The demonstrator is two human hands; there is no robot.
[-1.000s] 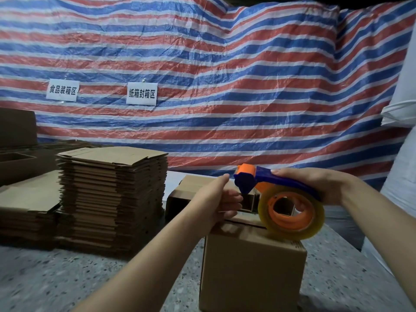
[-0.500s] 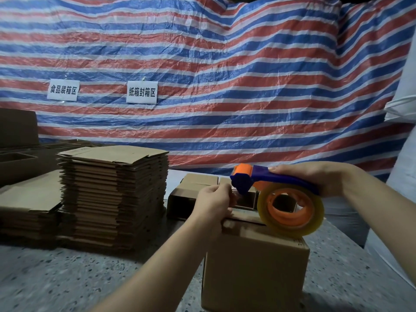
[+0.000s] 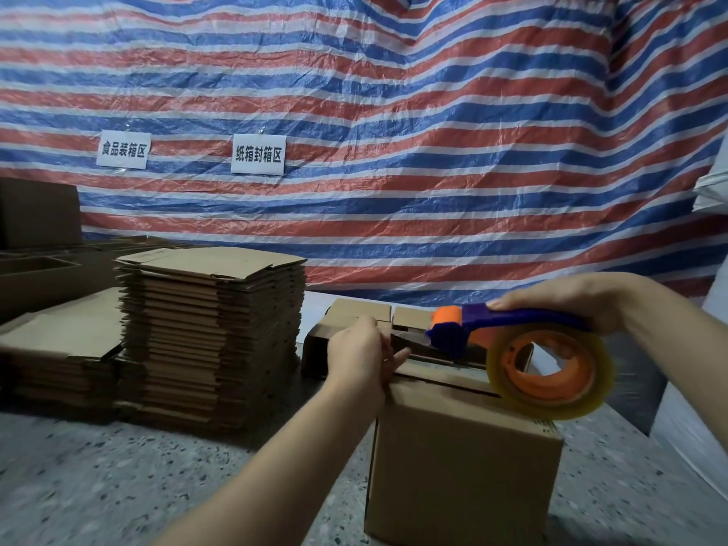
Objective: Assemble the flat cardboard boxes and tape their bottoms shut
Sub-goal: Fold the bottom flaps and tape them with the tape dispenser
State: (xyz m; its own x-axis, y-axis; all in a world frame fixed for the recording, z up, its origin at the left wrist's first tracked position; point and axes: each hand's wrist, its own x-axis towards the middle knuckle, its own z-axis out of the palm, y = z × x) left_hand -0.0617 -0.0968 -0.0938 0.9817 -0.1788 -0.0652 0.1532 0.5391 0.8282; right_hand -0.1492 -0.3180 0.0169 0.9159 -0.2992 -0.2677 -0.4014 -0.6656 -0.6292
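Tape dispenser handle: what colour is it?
Blue-purple handle, with an orange front cap, in the head view.

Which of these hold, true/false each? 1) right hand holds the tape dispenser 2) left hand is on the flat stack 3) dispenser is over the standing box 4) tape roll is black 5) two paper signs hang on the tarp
1) True. The right hand grips the handle of the tape dispenser.
2) False. The left hand is at the far top edge of the standing box; the flat stack lies apart to its left.
3) True. The dispenser sits over the box top.
4) False. The tape roll is clear yellowish on an orange core.
5) True. Two white signs hang on the striped tarp.
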